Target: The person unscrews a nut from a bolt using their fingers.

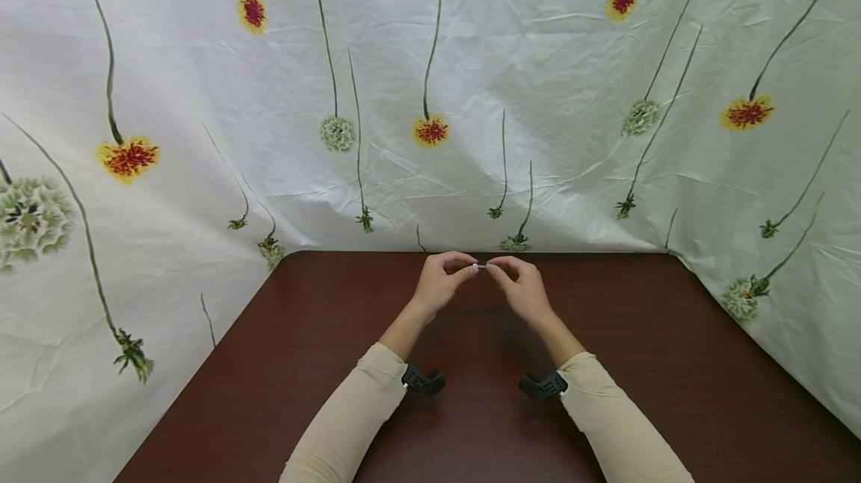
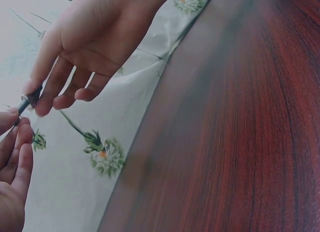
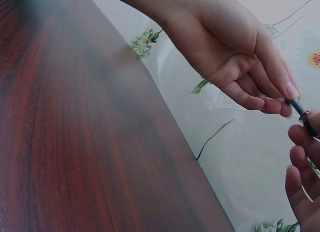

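Both hands meet in the air above the far edge of the table, with a small threaded bolt (image 3: 298,107) between them. My left hand (image 1: 436,285) pinches a dark piece (image 2: 34,95) at one end of the bolt between thumb and index finger. From the other side, my right hand (image 1: 528,293) pinches the bolt's opposite end with thumb and fingertips. Silver thread shows between the two grips, with a thin ring beside the dark piece in the right wrist view. Fingertips cover both ends, so I cannot tell whether the dark piece is a head or a nut.
A dark red-brown wooden table (image 1: 303,363) spreads beneath the arms. White cloth (image 1: 578,57) printed with flowers hangs behind it and along both sides. Black bands (image 1: 422,380) sit on both wrists, at the ends of beige sleeves (image 1: 356,416).
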Available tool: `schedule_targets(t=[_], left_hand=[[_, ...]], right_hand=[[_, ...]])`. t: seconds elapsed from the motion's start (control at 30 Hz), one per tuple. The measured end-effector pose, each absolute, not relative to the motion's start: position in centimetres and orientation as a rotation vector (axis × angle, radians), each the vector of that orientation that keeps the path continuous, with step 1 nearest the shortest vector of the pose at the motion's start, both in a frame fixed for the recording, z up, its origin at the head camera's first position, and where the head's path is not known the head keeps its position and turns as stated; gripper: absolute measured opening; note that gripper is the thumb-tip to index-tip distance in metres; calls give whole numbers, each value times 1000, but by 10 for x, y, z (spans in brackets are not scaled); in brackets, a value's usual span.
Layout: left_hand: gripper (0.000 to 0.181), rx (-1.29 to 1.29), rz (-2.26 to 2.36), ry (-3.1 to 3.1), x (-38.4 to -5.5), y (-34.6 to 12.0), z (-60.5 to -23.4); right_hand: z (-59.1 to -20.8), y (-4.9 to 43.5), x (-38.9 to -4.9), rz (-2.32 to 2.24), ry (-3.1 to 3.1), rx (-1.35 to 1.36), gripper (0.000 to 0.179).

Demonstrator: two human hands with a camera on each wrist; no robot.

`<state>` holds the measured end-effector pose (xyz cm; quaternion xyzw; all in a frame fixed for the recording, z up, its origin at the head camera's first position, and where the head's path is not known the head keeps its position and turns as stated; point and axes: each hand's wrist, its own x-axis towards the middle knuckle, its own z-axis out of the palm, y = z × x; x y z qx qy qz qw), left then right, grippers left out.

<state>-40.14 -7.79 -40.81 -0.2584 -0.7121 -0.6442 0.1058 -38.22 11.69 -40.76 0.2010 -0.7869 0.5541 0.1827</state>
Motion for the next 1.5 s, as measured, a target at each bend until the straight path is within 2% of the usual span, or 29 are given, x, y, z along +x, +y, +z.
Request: schedule_targets(t=[0.1, 0.3, 0.53, 0.7, 0.9, 1.1, 1.23, 1.5], left_hand=[[19, -768, -1895, -2100, -401, -79, -408], [20, -771, -1894, -2102, -402, -80, -408], [17, -767, -1889, -2113, -400, -80, -407], [16, -755, -1890, -2113, -400, -80, -407], [21, -754, -1875, -2114, -400, -79, -406], [18, -747, -1890, -2103, -400, -79, -405], [14, -751, -1879, -2108, -392, -79, -398], [13, -748, -1865, -2112, -372, -79, -381]], right_hand=[[-408, 117, -383, 1563, -2193, 599, 19], [-400, 115, -375, 1590, -2207, 631, 27], [-408, 116, -382, 1584, -2204, 622, 19], [-407, 115, -382, 1601, -2202, 628, 28], [-388, 111, -360, 1573, -2238, 605, 24], [-377, 109, -348, 1560, -2175, 674, 22], [-378, 107, -349, 1577, -2175, 626, 26], [-380, 106, -351, 1569, -2164, 622, 15]])
